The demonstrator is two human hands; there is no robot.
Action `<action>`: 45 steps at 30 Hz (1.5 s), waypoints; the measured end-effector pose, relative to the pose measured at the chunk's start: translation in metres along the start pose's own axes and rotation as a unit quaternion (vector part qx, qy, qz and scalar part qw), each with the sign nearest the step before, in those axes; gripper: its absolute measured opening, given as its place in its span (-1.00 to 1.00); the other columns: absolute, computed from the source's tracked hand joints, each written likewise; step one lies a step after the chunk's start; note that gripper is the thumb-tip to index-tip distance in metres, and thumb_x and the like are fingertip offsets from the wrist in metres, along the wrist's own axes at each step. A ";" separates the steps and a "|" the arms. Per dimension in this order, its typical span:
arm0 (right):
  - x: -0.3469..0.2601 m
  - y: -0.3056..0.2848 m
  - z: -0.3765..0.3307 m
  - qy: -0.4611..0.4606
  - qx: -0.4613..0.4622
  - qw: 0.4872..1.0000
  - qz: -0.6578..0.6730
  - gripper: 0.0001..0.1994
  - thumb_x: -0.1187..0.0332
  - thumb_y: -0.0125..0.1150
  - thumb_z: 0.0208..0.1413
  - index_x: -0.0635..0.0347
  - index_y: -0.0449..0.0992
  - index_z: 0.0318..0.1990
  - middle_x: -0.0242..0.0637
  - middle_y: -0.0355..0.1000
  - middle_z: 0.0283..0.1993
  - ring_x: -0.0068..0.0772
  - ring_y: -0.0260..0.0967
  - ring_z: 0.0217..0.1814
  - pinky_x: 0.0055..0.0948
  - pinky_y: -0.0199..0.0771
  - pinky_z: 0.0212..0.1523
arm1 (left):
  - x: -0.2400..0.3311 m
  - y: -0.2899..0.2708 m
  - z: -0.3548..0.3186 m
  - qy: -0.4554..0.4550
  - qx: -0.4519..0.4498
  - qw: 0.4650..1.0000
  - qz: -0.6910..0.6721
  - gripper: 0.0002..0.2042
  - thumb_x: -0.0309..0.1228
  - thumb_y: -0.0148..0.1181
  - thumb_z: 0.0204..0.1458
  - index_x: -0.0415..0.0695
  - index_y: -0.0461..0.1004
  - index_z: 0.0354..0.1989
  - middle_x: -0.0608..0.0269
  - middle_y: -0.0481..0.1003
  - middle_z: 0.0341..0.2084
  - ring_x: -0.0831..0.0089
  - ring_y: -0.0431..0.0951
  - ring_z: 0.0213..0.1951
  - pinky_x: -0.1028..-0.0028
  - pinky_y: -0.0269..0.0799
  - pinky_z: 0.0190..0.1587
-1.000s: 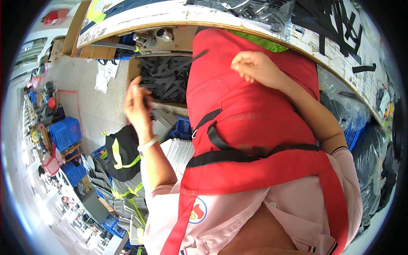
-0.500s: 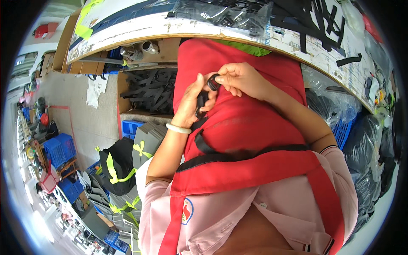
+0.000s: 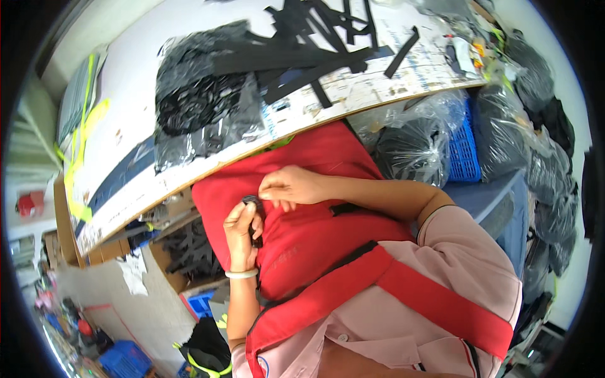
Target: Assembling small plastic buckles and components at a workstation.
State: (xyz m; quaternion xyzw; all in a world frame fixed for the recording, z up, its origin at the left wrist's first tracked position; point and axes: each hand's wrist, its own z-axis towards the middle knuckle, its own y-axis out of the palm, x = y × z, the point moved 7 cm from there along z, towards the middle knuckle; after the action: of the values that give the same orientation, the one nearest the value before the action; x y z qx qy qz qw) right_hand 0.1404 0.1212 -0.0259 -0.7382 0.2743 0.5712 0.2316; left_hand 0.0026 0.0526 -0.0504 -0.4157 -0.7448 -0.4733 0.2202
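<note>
Left hand (image 3: pixel 241 228): closed around a black piece (image 3: pixel 253 200), with thumb and bent fingers pinching close to its far end; circled at the wrist by a pale bracelet (image 3: pixel 241 274).
Black piece, place: at the fingertips and along the right side of the left hand, over the red apron (image 3: pixel 315 242); just left of the right hand (image 3: pixel 291 187), near enough that cannot tell whether touching.
Black piece, direction: far end jutting out beyond the left thumb and fingertips; dark part showing again lower down, beside the palm; long axis apparently running near to far, roughly in line with the left hand; partly hidden behind fingers, so cannot tell the full shape.
Right hand: reaching in from the right, fingers bent and pointing left, thumb close to the forefinger; cannot tell whether gripping anything.
Desk (image 3: pixel 126 126): beyond both hands, slanting across the far side, white-topped and worn along the near edge.
Plastic bag (image 3: pixel 173 150): lying on the desk, far and left of the right hand, filled with small black parts (image 3: pixel 195 106).
Black straps (image 3: pixel 296 31): heaped and crossing on the desk, right of the bag.
Cardboard box (image 3: pixel 167 272): under the desk at left, holding dark strips (image 3: pixel 195 252).
Blue crate (image 3: pixel 465 151): at right, beside plastic-wrapped dark bundles (image 3: pixel 413 151).
</note>
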 end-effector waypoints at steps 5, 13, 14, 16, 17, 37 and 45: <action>-0.026 -0.200 -0.087 -0.103 0.399 0.791 -0.452 -0.81 0.34 0.07 0.14 0.18 0.54 -0.18 -0.16 0.46 -0.15 -0.15 0.42 -0.09 -0.32 0.40 -0.02 | -0.017 0.005 0.013 -0.167 0.003 0.919 -0.356 -0.80 -0.26 0.01 0.22 -0.13 0.38 -0.18 0.23 0.38 -0.34 0.42 0.39 -0.33 0.52 0.44 -0.49; 0.017 -0.279 -0.164 -0.019 0.453 0.702 -0.549 -0.67 0.22 0.26 0.02 0.20 0.54 -0.09 -0.17 0.45 0.01 -0.05 0.31 0.06 -0.23 0.30 0.11 | -0.028 0.013 0.008 -0.169 -0.061 0.949 -0.257 -0.76 -0.28 -0.02 0.24 -0.16 0.36 -0.05 0.29 0.33 -0.41 0.52 0.29 -0.43 0.66 0.25 -0.60; 0.015 -0.266 -0.163 -0.021 0.443 0.708 -0.550 -0.65 0.21 0.27 0.01 0.18 0.53 -0.07 -0.17 0.43 0.03 -0.05 0.30 0.07 -0.23 0.29 0.11 | -0.029 0.011 0.008 -0.170 -0.058 0.950 -0.256 -0.76 -0.28 -0.02 0.24 -0.16 0.36 -0.05 0.29 0.33 -0.41 0.52 0.29 -0.43 0.66 0.25 -0.60; 0.019 -0.266 -0.161 -0.042 0.431 0.719 -0.543 -0.63 0.25 0.28 0.00 0.17 0.51 -0.03 -0.17 0.41 0.07 -0.06 0.29 0.08 -0.23 0.30 0.11 | -0.028 0.011 0.013 -0.157 -0.067 0.954 -0.245 -0.75 -0.26 -0.02 0.24 -0.19 0.35 -0.08 0.28 0.32 -0.43 0.54 0.27 -0.45 0.67 0.22 -0.61; 0.020 -0.265 -0.163 -0.062 0.420 0.728 -0.538 -0.61 0.28 0.29 0.00 0.16 0.48 0.01 -0.16 0.39 0.10 -0.06 0.29 0.10 -0.23 0.30 0.10 | -0.027 0.013 0.014 -0.158 -0.065 0.955 -0.242 -0.75 -0.26 -0.02 0.24 -0.19 0.35 -0.08 0.28 0.32 -0.43 0.54 0.27 -0.45 0.67 0.22 -0.61; -0.022 -0.104 -0.095 0.021 0.292 0.951 -0.101 -0.91 0.42 0.20 0.11 0.25 0.52 -0.31 -0.43 0.44 -0.44 -0.66 0.34 -0.38 -0.55 0.32 -0.34 | 0.011 0.046 0.018 0.038 0.000 0.985 0.170 -0.79 -0.36 0.07 0.20 -0.25 0.51 -0.36 0.28 0.49 -0.59 0.67 0.34 -0.66 0.67 0.17 -0.65; -0.014 -0.030 -0.037 0.048 0.097 0.981 0.161 -0.85 0.35 0.13 0.20 0.26 0.50 -0.31 -0.49 0.41 -0.48 -0.79 0.26 -0.49 -0.73 0.21 -0.50 | 0.019 0.055 0.016 0.116 0.028 0.975 0.187 -0.86 -0.48 0.18 0.12 -0.26 0.56 -0.20 0.34 0.49 -0.51 0.69 0.39 -0.55 0.69 0.27 -0.54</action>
State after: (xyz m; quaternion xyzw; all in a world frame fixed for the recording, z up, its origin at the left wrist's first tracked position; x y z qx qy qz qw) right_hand 0.1846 0.1214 -0.0022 -0.6852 0.4545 0.5353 0.1932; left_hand 0.0386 0.0860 -0.0146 -0.4839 -0.6362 -0.4475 0.4010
